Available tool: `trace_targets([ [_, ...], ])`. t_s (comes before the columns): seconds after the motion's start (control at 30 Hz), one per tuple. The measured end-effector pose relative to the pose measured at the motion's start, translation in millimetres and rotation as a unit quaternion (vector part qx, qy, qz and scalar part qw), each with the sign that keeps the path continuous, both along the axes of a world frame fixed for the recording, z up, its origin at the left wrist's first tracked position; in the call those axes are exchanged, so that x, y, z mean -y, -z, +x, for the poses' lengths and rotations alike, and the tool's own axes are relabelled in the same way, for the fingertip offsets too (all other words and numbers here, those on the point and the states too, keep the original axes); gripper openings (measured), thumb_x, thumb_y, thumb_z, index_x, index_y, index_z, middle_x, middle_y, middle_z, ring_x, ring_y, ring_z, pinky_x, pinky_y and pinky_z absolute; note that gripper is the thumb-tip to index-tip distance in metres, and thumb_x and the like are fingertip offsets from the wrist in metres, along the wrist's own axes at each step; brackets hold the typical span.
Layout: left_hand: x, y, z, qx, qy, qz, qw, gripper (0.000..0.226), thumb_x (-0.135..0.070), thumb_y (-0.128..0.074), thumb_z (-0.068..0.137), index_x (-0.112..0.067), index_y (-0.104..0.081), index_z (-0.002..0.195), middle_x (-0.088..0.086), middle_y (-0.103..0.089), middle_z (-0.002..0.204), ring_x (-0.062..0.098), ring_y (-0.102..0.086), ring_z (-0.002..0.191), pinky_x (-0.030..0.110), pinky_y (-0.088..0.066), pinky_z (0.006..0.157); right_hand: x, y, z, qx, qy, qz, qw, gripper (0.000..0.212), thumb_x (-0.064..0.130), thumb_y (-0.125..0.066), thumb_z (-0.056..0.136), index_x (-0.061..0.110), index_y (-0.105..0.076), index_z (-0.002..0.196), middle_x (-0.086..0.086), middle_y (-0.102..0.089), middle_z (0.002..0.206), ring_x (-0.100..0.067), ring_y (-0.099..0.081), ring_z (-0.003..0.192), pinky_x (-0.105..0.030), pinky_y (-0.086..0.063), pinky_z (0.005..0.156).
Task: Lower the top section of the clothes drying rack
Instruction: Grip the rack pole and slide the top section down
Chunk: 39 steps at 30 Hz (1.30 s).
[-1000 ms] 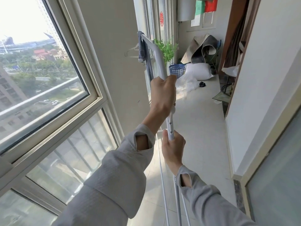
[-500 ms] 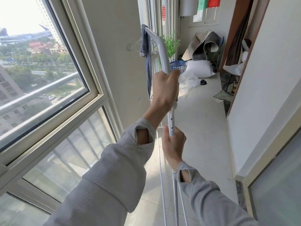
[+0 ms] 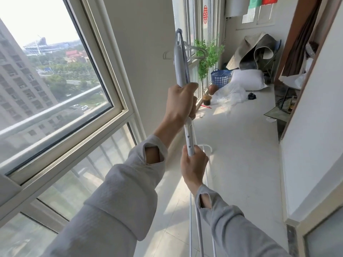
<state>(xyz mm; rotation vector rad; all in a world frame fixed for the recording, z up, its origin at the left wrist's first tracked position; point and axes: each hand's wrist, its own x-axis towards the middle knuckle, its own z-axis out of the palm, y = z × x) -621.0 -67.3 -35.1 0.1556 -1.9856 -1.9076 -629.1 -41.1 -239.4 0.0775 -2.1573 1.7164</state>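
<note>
You're gripping the rack's upright pole point(image 3: 189, 138) with both fists stacked: left hand point(image 3: 181, 102) is wrapping the upper sliding section point(image 3: 179, 67), right hand point(image 3: 193, 166) is clamping the tube just below it. The long axis is running near-vertical, so the top is needing to slide straight down toward your right fist. No readable brand on the pole, just tiny marks; the red emblem point(image 3: 205, 14) on the far window is too blurry to read

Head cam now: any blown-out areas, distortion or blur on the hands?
Head view: sky through the window is blown out; window frame lines bow from wide-angle distortion; sun patches glare on the floor; left hand and right hand on the rack pole look reasonably sharp.
</note>
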Motion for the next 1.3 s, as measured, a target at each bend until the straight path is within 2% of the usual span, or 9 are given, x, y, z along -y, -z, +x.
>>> trace_targets([
  [0.1,-1.9,-0.4,-12.2,-0.002,-0.008,-0.006,1.000,0.060,-0.004,-0.049,0.095,-0.025,-0.031,0.042,-0.005,-0.029,0.034,0.013,-0.025,0.027,0.018,-0.026,0.037,1.4,1.1,-11.6,0.019,0.002,0.008,1.000,0.038,0.025,-0.057,0.088,0.023,-0.042,0.053,-0.004,-0.052,0.052,-0.032,-0.050,0.053,-0.031,-0.032,0.053],
  [0.27,3.2,1.1,-28.6,0.006,0.002,0.000,1.000,0.068,-0.004,-0.048,0.095,-0.022,-0.031,0.032,-0.007,-0.028,0.033,0.011,-0.024,0.026,0.016,-0.025,0.036,9.3,-3.0,-23.3,0.064,0.025,0.009,0.998,0.038,0.038,-0.044,0.077,0.024,-0.035,0.043,0.006,-0.041,0.043,-0.023,-0.042,0.045,-0.025,-0.022,0.044],
  [0.37,10.5,0.7,-38.9,0.004,0.007,0.004,1.000,0.067,-0.004,-0.047,0.094,-0.023,-0.030,0.033,-0.007,-0.027,0.033,0.012,-0.023,0.026,0.015,-0.024,0.037,14.9,-2.2,-35.5,0.056,0.014,0.002,0.998,0.037,0.034,-0.045,0.077,0.025,-0.032,0.043,0.006,-0.039,0.042,-0.020,-0.039,0.042,-0.026,-0.023,0.041],
  [0.5,16.1,-0.7,-54.3,-0.001,0.009,0.004,1.000,0.057,-0.004,-0.048,0.094,-0.024,-0.028,0.044,-0.007,-0.026,0.034,0.012,-0.022,0.027,0.016,-0.024,0.037,21.0,-1.3,-52.5,0.046,0.019,0.003,0.999,0.035,0.026,-0.047,0.076,0.024,-0.033,0.044,0.004,-0.039,0.042,-0.023,-0.040,0.043,-0.029,-0.025,0.047],
  [0.67,36.8,2.1,-84.5,-0.005,0.051,0.004,0.999,0.065,-0.003,-0.047,0.091,-0.022,-0.032,0.030,-0.008,-0.029,0.033,0.010,-0.024,0.027,0.016,-0.025,0.037,37.4,-1.1,-79.8,0.029,0.048,0.012,0.998,0.035,0.024,-0.046,0.078,0.026,-0.033,0.045,0.009,-0.039,0.044,-0.024,-0.043,0.046,-0.028,-0.025,0.049],
  [0.8,58.0,3.9,-105.6,-0.011,0.065,0.005,0.998,0.067,-0.003,-0.047,0.090,-0.023,-0.032,0.028,-0.009,-0.028,0.033,0.010,-0.024,0.027,0.016,-0.025,0.037,56.8,-2.9,-96.7,0.028,0.064,0.013,0.997,0.037,0.022,-0.046,0.077,0.025,-0.030,0.044,0.009,-0.035,0.042,-0.013,-0.037,0.041,-0.026,-0.022,0.042],
  [1.0,87.5,1.4,-125.3,-0.014,0.076,0.020,0.997,0.054,-0.003,-0.046,0.090,-0.025,-0.028,0.044,-0.012,-0.030,0.033,0.008,-0.023,0.028,0.014,-0.025,0.037,88.2,-2.5,-118.9,0.029,0.075,0.000,0.997,0.040,0.020,-0.048,0.076,0.025,-0.026,0.043,0.008,-0.030,0.039,-0.011,-0.028,0.038,-0.027,-0.021,0.044],
  [1.2,110.2,3.3,-148.4,-0.017,0.083,0.025,0.996,0.058,-0.002,-0.046,0.091,-0.026,-0.027,0.041,-0.010,-0.026,0.034,0.009,-0.021,0.027,0.013,-0.024,0.036,109.7,-2.4,-140.0,0.035,0.094,0.004,0.995,0.039,0.021,-0.048,0.075,0.025,-0.026,0.043,0.006,-0.028,0.038,-0.011,-0.026,0.038,-0.027,-0.021,0.041],
  [1.3,119.5,3.0,-158.1,-0.011,0.083,0.030,0.996,0.056,-0.001,-0.045,0.089,-0.025,-0.026,0.043,-0.008,-0.023,0.035,0.010,-0.019,0.028,0.013,-0.023,0.038,119.3,-0.8,-149.3,0.044,0.091,0.010,0.995,0.035,0.022,-0.045,0.074,0.024,-0.028,0.044,0.007,-0.033,0.040,-0.011,-0.032,0.039,-0.027,-0.022,0.041],
])
